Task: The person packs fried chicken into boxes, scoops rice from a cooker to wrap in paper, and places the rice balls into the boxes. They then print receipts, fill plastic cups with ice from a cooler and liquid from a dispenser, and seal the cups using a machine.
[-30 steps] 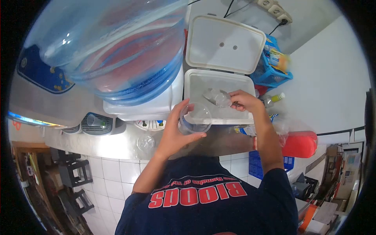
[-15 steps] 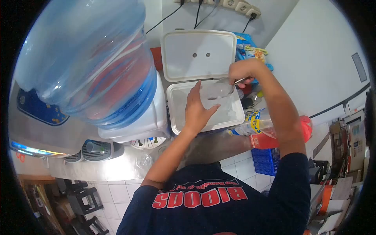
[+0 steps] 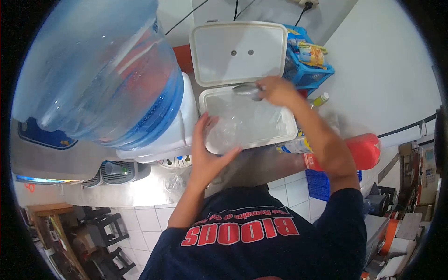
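Observation:
My left hand [image 3: 208, 156] is at the near left corner of an open white cooler box [image 3: 261, 143], thumb and fingers curved around a clear cup [image 3: 225, 134]. The cup is see-through and blurred, so its contents are hard to make out. Over the far side of the box, my right hand [image 3: 278, 90] grips a metal scoop [image 3: 248, 91], its head pointing left. Pale, icy-looking contents [image 3: 261, 116] lie inside the box. Its white lid [image 3: 238, 65] stands raised behind it.
Left of the box stands a large blue water bottle [image 3: 116, 79] on a white dispenser [image 3: 186, 116]. Another clear glass [image 3: 174, 183] rests on the metal counter [image 3: 144, 189]. To the right are a blue basket [image 3: 308, 74] with packets and a red-wrapped item [image 3: 364, 151].
My left hand has drawn the cup left and toward me, away from the scoop. My right hand and the scoop have shifted left, and the scoop head now shows over the box.

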Motion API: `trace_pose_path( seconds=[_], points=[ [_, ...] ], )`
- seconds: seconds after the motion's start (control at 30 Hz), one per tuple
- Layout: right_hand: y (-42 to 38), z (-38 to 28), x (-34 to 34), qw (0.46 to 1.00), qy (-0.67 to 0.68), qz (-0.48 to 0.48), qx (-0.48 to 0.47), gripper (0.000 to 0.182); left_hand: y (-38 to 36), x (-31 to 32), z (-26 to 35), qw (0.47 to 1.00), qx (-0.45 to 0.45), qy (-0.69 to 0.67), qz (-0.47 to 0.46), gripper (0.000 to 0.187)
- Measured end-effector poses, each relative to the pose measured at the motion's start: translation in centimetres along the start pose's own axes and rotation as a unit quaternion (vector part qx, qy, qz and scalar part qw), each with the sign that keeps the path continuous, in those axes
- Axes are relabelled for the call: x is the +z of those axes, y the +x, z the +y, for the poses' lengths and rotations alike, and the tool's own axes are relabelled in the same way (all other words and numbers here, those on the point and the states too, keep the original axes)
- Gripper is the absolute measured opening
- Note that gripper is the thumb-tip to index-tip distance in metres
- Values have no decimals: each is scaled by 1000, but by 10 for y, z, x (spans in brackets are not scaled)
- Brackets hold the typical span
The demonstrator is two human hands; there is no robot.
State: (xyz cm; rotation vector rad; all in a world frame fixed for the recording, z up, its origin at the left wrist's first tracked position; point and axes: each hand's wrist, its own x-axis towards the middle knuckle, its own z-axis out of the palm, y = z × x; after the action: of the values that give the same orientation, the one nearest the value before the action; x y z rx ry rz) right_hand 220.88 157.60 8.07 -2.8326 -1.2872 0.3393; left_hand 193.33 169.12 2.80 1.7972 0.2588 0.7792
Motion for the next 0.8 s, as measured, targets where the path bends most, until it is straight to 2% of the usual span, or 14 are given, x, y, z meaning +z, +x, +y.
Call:
trace_pose_path(
  seconds=[0.1,0.17,0.2,0.23,0.37,0.43,0.47,0.57,0.63,0.67,0.73,0.77,0.8],
  points=[
    [-6,-27,91,995,42,80,45,42,-40,-32,7,996,-55,-67,-14,112],
    [-14,-39,118,995,66,73,7,40,-66,-47,7,989,-114,-92,-19,112],
    [-18,-48,120,993,86,73,-29,38,-76,-53,5,989,-118,-89,-16,112],
    [-24,-54,117,994,78,29,-68,28,-86,-57,1,988,-131,-83,-18,112],
    [-29,-56,109,997,60,1,-50,26,-106,-60,-1,983,-161,-85,-3,112],
    [-28,-47,98,995,64,-71,-42,25,-108,-58,-3,982,-159,-99,6,111],
    [-26,-45,101,994,61,-72,-46,25,-107,-58,-4,981,-156,-114,9,110],
    [-23,-33,108,986,134,-96,-38,31,-100,-57,-5,982,-157,-105,12,109],
    [-19,-23,101,954,232,-182,-52,35,-95,-58,-7,986,-141,-91,11,109],
    [-17,-24,108,954,230,-182,-55,35,-94,-58,-8,989,-128,-76,7,110],
    [-19,-30,123,958,245,-105,-104,34,-89,-58,-8,990,-126,-61,4,110],
    [-17,-26,125,958,246,-105,-104,34,-87,-58,-7,992,-121,-47,1,110],
    [-15,-26,114,931,308,-185,-58,29,-86,-58,-7,992,-120,-46,1,110]
  ],
)
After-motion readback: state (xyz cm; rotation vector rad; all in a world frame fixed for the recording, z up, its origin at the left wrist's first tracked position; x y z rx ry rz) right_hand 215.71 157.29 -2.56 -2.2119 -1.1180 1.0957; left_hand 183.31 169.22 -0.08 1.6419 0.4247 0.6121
